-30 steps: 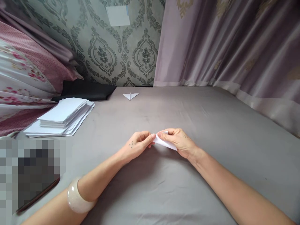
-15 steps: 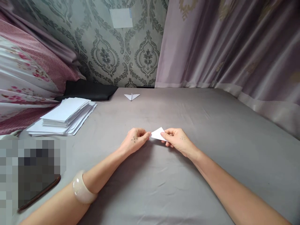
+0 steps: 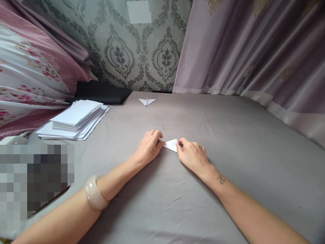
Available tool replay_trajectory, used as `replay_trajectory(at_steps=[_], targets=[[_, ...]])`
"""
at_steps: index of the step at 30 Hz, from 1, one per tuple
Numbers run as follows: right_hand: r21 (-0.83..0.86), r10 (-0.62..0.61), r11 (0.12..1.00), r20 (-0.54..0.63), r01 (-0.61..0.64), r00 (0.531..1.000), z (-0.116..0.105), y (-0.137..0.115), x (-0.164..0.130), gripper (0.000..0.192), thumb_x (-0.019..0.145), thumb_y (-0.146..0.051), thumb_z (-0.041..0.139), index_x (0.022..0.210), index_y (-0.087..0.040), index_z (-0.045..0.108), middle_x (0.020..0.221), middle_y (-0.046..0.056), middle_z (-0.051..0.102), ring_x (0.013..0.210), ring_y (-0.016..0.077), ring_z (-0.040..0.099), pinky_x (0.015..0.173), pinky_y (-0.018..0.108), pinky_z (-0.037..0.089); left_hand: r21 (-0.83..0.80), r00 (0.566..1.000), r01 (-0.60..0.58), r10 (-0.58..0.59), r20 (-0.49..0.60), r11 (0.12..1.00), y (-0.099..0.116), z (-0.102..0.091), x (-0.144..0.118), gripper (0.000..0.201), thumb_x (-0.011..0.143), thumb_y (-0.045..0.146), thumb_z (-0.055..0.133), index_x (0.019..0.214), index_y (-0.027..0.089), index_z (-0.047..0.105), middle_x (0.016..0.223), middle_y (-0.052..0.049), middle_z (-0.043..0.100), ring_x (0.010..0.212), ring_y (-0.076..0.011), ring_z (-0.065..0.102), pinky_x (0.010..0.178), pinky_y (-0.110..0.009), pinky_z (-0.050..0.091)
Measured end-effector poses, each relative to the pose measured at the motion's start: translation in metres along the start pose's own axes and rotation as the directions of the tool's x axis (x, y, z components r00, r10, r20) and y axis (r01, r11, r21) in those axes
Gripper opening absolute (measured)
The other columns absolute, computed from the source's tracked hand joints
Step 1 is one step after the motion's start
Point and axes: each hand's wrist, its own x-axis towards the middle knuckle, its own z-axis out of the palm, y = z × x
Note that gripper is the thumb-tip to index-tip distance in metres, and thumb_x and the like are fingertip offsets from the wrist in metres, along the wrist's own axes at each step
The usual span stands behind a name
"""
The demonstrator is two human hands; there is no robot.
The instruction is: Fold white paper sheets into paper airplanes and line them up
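A small folded white paper (image 3: 172,144) lies flat on the grey sheet (image 3: 228,142) between my two hands. My left hand (image 3: 149,148) rests palm down at its left tip, fingers curled, pressing on that end. My right hand (image 3: 191,156) lies palm down at its right side, fingertips pinning the paper to the sheet. Most of the paper's edges are hidden under my fingers. A pale bangle (image 3: 95,194) sits on my left forearm.
A stack of white sheets (image 3: 76,118) lies at the left. A finished folded paper shape (image 3: 147,101) sits far back near the patterned wall. Black cloth (image 3: 101,93) lies behind the stack. Floral bedding is at the left, curtains at the right, a blurred patch at lower left.
The paper was held up off the sheet between both hands; now it lies flat on the sheet with both hands turned palm down and pressing on it.
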Motion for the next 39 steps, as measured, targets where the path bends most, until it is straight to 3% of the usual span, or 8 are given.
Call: replay_trajectory(at_steps=[4, 7, 9, 13, 16, 21, 31, 39], targets=[[-0.048, -0.209, 0.978, -0.135, 0.204, 0.969, 0.003, 0.004, 0.0, 0.02, 0.092, -0.022, 0.045, 0.103, -0.022, 0.061, 0.101, 0.008, 0.063, 0.091, 0.0208, 0.056, 0.065, 0.029, 0.037, 0.041, 0.976, -0.212, 0.209, 0.062, 0.976, -0.003, 0.002, -0.003, 0.019, 0.088, 0.012, 0.038, 0.098, 0.02, 0.053, 0.09, -0.006, 0.057, 0.084, -0.0199, 0.049, 0.077, -0.032, 0.042], [0.005, -0.396, 0.917, -0.103, 0.398, 0.913, 0.001, 0.006, 0.0, 0.034, 0.089, -0.008, 0.039, 0.108, -0.024, 0.062, 0.108, 0.006, 0.061, 0.094, 0.0183, 0.051, 0.073, 0.028, 0.04, 0.116, 0.973, -0.223, 0.214, 0.087, 0.968, 0.001, -0.003, -0.007, 0.025, 0.081, 0.005, 0.039, 0.097, 0.018, 0.055, 0.084, -0.006, 0.057, 0.08, -0.0201, 0.05, 0.074, -0.031, 0.043], [0.024, -0.447, 0.893, -0.067, 0.449, 0.892, -0.001, 0.004, 0.0, 0.036, 0.089, -0.006, 0.038, 0.109, -0.023, 0.063, 0.107, 0.005, 0.061, 0.092, 0.0179, 0.05, 0.077, 0.029, 0.04, 0.142, 0.972, -0.227, 0.214, 0.099, 0.964, 0.003, -0.007, -0.009, 0.025, 0.08, 0.004, 0.04, 0.094, 0.017, 0.057, 0.086, -0.007, 0.059, 0.082, -0.0208, 0.05, 0.076, -0.032, 0.044], [0.013, -0.418, 0.908, -0.047, 0.419, 0.907, -0.005, -0.001, -0.001, 0.021, 0.092, -0.024, 0.047, 0.103, -0.02, 0.064, 0.101, 0.006, 0.061, 0.089, 0.019, 0.05, 0.079, 0.032, 0.039, 0.095, 0.976, -0.202, 0.191, 0.108, 0.975, -0.001, -0.009, -0.009, 0.018, 0.088, 0.017, 0.045, 0.093, 0.018, 0.062, 0.094, -0.009, 0.061, 0.086, -0.0217, 0.053, 0.079, -0.032, 0.045], [0.022, -0.417, 0.908, -0.036, 0.418, 0.908, -0.005, -0.001, 0.0, 0.023, 0.091, -0.034, 0.051, 0.106, -0.021, 0.064, 0.102, 0.006, 0.06, 0.087, 0.0189, 0.05, 0.077, 0.032, 0.038, 0.049, 0.983, -0.151, 0.145, 0.116, 0.987, -0.006, -0.007, -0.005, 0.019, 0.091, 0.028, 0.047, 0.092, 0.02, 0.065, 0.092, -0.008, 0.062, 0.087, -0.0221, 0.054, 0.08, -0.033, 0.045], [-0.009, -0.44, 0.898, -0.026, 0.44, 0.898, -0.004, -0.001, 0.004, 0.023, 0.093, -0.029, 0.048, 0.107, -0.022, 0.065, 0.098, 0.005, 0.06, 0.087, 0.0186, 0.049, 0.076, 0.032, 0.036, 0.053, 0.985, -0.141, 0.135, 0.106, 0.989, -0.008, -0.004, -0.003, 0.022, 0.093, 0.028, 0.046, 0.091, 0.02, 0.067, 0.092, -0.008, 0.063, 0.088, -0.0219, 0.055, 0.08, -0.032, 0.045], [-0.208, -0.574, 0.79, 0.082, 0.578, 0.815, -0.017, -0.012, 0.019, 0.033, 0.097, -0.019, 0.036, 0.083, -0.016, 0.066, 0.083, 0.007, 0.059, 0.077, 0.0181, 0.044, 0.069, 0.032, 0.029, 0.177, 0.985, -0.15, 0.133, 0.107, 0.973, 0.002, -0.005, -0.009, 0.028, 0.096, 0.026, 0.042, 0.09, 0.02, 0.068, 0.097, -0.008, 0.066, 0.09, -0.0221, 0.057, 0.075, -0.031, 0.044], [-0.172, -0.588, 0.773, 0.166, 0.611, 0.791, -0.026, -0.012, 0.034, 0.032, 0.095, -0.018, 0.039, 0.072, -0.017, 0.062, 0.079, 0.005, 0.058, 0.075, 0.0165, 0.044, 0.068, 0.031, 0.028, -0.01, 0.998, -0.036, 0.036, 0.059, 0.999, 0.0, -0.003, -0.006, 0.024, 0.09, 0.023, 0.048, 0.08, 0.019, 0.069, 0.084, -0.006, 0.063, 0.081, -0.019, 0.056, 0.072, -0.027, 0.042]])
